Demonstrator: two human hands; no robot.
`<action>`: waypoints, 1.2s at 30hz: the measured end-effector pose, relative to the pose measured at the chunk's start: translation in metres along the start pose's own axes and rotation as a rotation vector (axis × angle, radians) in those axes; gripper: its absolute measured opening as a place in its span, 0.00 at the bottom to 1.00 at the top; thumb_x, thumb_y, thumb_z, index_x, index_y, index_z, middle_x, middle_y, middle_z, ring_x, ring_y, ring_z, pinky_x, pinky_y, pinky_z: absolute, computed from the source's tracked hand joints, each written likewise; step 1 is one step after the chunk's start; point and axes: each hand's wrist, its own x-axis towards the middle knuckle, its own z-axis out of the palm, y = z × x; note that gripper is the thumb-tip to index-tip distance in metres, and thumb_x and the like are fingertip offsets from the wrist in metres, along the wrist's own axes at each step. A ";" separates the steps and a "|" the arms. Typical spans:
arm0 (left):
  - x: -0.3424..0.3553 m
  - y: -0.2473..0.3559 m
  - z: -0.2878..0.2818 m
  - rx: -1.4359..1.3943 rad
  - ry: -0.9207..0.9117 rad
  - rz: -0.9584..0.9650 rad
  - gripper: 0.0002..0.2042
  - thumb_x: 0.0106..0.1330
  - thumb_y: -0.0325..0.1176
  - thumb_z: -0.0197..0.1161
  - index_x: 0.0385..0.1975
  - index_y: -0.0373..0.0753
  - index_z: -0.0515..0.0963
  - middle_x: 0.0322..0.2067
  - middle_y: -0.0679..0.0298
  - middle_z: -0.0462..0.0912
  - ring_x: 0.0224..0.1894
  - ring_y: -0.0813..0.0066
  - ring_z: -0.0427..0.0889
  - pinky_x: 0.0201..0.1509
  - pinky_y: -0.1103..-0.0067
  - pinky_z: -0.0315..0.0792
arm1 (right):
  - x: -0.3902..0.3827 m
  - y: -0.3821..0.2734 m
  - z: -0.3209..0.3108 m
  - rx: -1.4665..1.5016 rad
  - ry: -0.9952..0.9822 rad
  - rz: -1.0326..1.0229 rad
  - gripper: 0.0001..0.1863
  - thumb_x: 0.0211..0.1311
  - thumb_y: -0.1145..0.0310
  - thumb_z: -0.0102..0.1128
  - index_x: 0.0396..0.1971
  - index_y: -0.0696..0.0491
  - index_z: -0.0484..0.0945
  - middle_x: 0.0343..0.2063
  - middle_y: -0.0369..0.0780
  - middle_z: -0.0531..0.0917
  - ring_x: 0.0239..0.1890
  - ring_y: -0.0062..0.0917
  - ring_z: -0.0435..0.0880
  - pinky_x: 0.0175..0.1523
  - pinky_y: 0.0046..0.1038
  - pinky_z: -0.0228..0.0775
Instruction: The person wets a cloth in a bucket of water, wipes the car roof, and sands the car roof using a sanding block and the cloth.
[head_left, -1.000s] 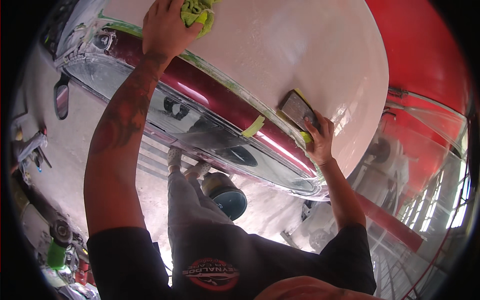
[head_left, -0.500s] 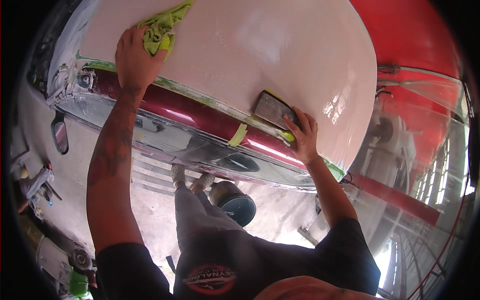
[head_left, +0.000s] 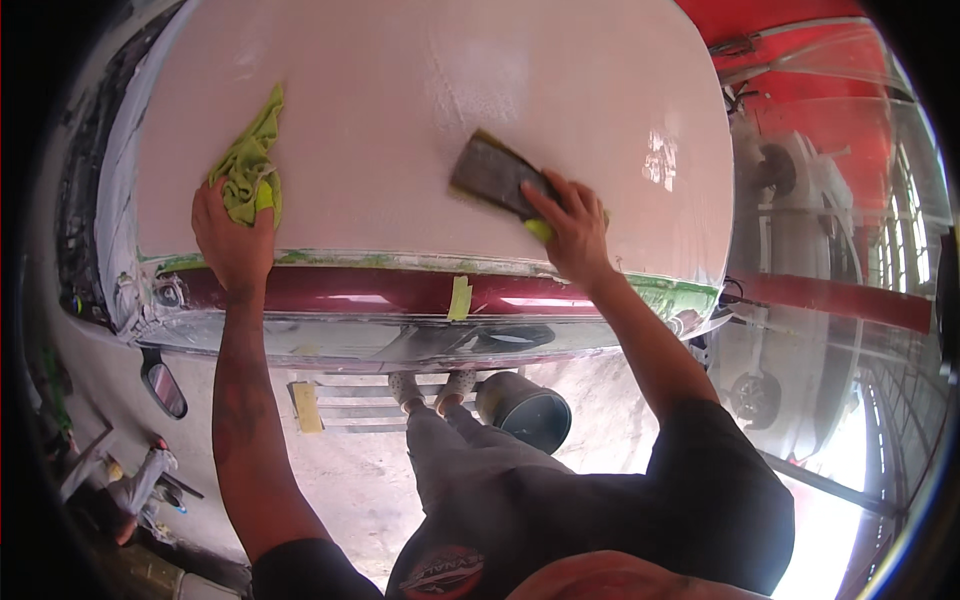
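Note:
My left hand (head_left: pixel 230 228) is closed on a crumpled lime-green cloth (head_left: pixel 248 160) lying on the pale pinkish panel (head_left: pixel 360 120) of a vehicle, toward its left side. My right hand (head_left: pixel 575 225) grips a dark grey rectangular block (head_left: pixel 490 170) with yellow-green edging, tilted diagonally on the panel right of centre. Below both hands runs a glossy maroon strip (head_left: pixel 380 292) with green-streaked borders and a piece of pale yellow tape (head_left: pixel 460 298).
A dark bucket (head_left: pixel 525 410) stands beside my feet on a slatted surface (head_left: pixel 340 390). At lower left is another person (head_left: pixel 140 480), low down. A side mirror (head_left: pixel 165 385) juts out left. Right are a red surface (head_left: pixel 790 60) and a plastic-covered white vehicle (head_left: pixel 800 210).
The view has swung so the maroon strip lies level. My right hand and the block have moved inward on the panel, away from the strip. The cloth appears lower and farther left in view.

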 end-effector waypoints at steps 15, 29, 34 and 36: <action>0.000 0.004 -0.003 -0.080 -0.085 -0.039 0.28 0.57 0.33 0.67 0.58 0.34 0.68 0.61 0.47 0.67 0.64 0.45 0.65 0.68 0.57 0.60 | 0.050 0.039 0.005 0.019 0.166 0.139 0.32 0.49 0.78 0.62 0.57 0.37 0.78 0.58 0.39 0.76 0.54 0.41 0.75 0.59 0.43 0.68; -0.003 0.001 -0.002 -0.059 -0.070 -0.058 0.29 0.57 0.36 0.67 0.59 0.35 0.68 0.63 0.45 0.64 0.66 0.44 0.63 0.69 0.56 0.60 | 0.154 0.131 0.016 -0.206 0.254 0.214 0.25 0.60 0.66 0.62 0.59 0.40 0.75 0.54 0.42 0.79 0.50 0.43 0.77 0.54 0.42 0.72; 0.000 0.004 -0.004 -0.049 -0.058 -0.062 0.30 0.55 0.35 0.67 0.59 0.35 0.68 0.63 0.44 0.64 0.66 0.43 0.62 0.69 0.56 0.59 | 0.009 0.029 -0.012 -0.123 -0.031 0.166 0.32 0.51 0.75 0.65 0.59 0.38 0.76 0.58 0.42 0.75 0.53 0.40 0.76 0.55 0.43 0.70; 0.000 0.003 -0.002 -0.056 -0.097 -0.068 0.30 0.55 0.35 0.67 0.59 0.35 0.68 0.64 0.44 0.64 0.67 0.43 0.62 0.69 0.56 0.58 | 0.017 0.043 -0.012 -0.101 0.047 0.072 0.32 0.52 0.72 0.66 0.60 0.38 0.75 0.58 0.41 0.74 0.53 0.40 0.76 0.55 0.43 0.70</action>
